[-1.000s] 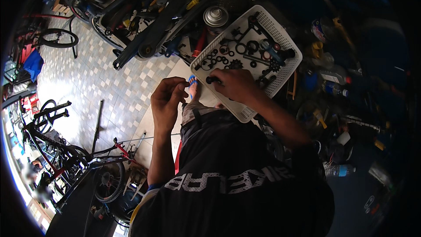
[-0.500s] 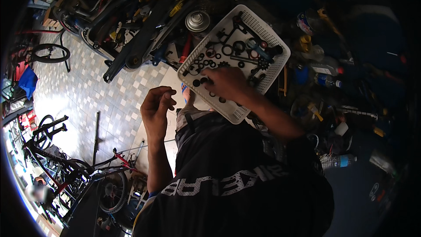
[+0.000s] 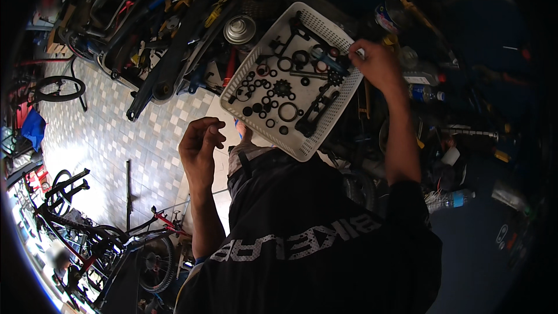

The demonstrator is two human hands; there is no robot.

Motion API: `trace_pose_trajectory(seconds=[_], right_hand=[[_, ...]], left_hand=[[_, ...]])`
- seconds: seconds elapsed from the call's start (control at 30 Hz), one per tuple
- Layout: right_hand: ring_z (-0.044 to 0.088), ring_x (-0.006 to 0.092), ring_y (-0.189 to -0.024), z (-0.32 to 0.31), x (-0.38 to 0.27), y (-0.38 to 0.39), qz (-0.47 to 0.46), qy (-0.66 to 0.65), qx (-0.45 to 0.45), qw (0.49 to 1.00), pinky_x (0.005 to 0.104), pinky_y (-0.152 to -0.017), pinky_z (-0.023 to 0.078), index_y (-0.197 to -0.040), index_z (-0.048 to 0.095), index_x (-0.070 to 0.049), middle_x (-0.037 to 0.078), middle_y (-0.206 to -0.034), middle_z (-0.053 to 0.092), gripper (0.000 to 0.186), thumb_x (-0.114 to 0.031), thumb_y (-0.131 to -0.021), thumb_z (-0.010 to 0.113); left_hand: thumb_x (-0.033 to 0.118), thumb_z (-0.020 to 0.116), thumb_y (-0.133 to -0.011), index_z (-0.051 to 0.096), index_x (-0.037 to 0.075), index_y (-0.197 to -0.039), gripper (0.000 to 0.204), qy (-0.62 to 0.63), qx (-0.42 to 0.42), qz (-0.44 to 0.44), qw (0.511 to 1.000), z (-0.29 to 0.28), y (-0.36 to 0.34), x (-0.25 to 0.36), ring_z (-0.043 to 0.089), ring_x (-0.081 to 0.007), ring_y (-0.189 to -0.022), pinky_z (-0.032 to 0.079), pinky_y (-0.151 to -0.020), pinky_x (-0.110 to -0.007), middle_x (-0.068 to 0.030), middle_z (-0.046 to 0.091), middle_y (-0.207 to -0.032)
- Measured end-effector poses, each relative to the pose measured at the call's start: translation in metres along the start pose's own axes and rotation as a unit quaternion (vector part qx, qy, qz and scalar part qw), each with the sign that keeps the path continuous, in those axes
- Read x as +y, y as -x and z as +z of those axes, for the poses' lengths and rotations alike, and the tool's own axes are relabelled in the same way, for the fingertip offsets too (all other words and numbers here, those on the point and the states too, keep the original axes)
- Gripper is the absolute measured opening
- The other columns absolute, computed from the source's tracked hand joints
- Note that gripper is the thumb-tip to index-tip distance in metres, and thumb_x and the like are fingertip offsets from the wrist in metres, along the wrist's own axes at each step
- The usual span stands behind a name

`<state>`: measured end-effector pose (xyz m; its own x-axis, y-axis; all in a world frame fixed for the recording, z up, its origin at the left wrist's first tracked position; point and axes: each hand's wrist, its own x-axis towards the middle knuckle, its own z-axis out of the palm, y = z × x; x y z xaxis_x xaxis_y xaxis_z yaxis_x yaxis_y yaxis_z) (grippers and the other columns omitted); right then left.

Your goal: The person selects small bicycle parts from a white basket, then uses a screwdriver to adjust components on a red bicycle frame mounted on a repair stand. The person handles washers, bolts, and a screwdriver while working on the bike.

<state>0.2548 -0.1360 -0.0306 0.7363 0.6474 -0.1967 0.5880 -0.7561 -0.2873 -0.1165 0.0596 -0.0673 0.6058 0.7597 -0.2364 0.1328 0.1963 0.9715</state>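
A white perforated plastic basket lies ahead of me, slightly tilted in view. In it are several black rings, a toothed cog, dark round caps, a long thin metal rod and a dark bar-shaped part. My right hand is at the basket's far right corner, thumb and fingers closed on the rim. To the left of the basket, apart from it, my left hand is raised with curled fingers and the thumb close to them. Whatever it may hold is hidden.
Beyond the basket stand a spray can and a heap of tools and bike parts. Plastic bottles and clutter lie to the right. Bicycles stand at the lower left on a tiled floor.
My right hand has left the small parts inside the basket and moved right to its far rim. My left hand keeps its curled pose. The whole view has shifted slightly.
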Motion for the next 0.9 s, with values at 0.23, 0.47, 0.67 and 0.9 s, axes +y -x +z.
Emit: trace_pose_trajectory(seconds=[0.23, 0.47, 0.67, 0.9], right_hand=[[0.075, 0.0283, -0.089, 0.011, -0.022, 0.018, -0.027, 0.055, -0.071, 0.996, 0.0433, -0.081, 0.057, -0.102, 0.076, -0.016, 0.009, -0.09, 0.076, 0.019, -0.027, -0.087, 0.075], [0.074, 0.0292, -0.086, 0.037, -0.015, 0.014, -0.051, 0.057, -0.1, 0.992, 0.0437, -0.08, 0.056, -0.101, 0.076, -0.017, 0.009, -0.085, 0.074, 0.017, -0.024, -0.086, 0.074], [0.074, 0.0306, -0.09, 0.042, -0.022, 0.011, -0.053, 0.062, -0.098, 0.992, 0.045, -0.081, 0.055, -0.101, 0.076, -0.016, 0.011, -0.089, 0.076, 0.016, -0.022, -0.087, 0.072], [0.074, 0.031, -0.092, 0.041, -0.031, 0.008, -0.062, 0.052, -0.082, 0.993, 0.0452, -0.082, 0.056, -0.101, 0.076, -0.014, 0.012, -0.09, 0.076, 0.015, -0.021, -0.089, 0.07]], left_hand=[[0.017, 0.068, -0.102, 0.068, -0.002, -0.115, 0.023, 0.009, -0.007, 0.0, 1.0, 0.001, 0.0, 0.0, 0.066, -0.0123, -0.077, 0.051, -0.068, -0.027, -0.0121, 0.075, -0.1], [0.018, 0.067, -0.102, 0.069, -0.002, -0.114, 0.023, 0.005, -0.002, 0.005, 1.0, 0.001, 0.004, 0.0, 0.064, -0.0124, -0.075, 0.051, -0.068, -0.027, -0.0118, 0.074, -0.1], [0.018, 0.067, -0.102, 0.069, -0.002, -0.114, 0.023, 0.006, 0.002, 0.001, 1.0, 0.0, 0.005, 0.001, 0.064, -0.0122, -0.075, 0.051, -0.067, -0.027, -0.0119, 0.075, -0.1], [0.017, 0.068, -0.102, 0.069, -0.002, -0.114, 0.022, 0.007, 0.007, 0.008, 1.0, -0.003, 0.005, 0.001, 0.065, -0.0121, -0.074, 0.051, -0.067, -0.027, -0.0124, 0.075, -0.101]])
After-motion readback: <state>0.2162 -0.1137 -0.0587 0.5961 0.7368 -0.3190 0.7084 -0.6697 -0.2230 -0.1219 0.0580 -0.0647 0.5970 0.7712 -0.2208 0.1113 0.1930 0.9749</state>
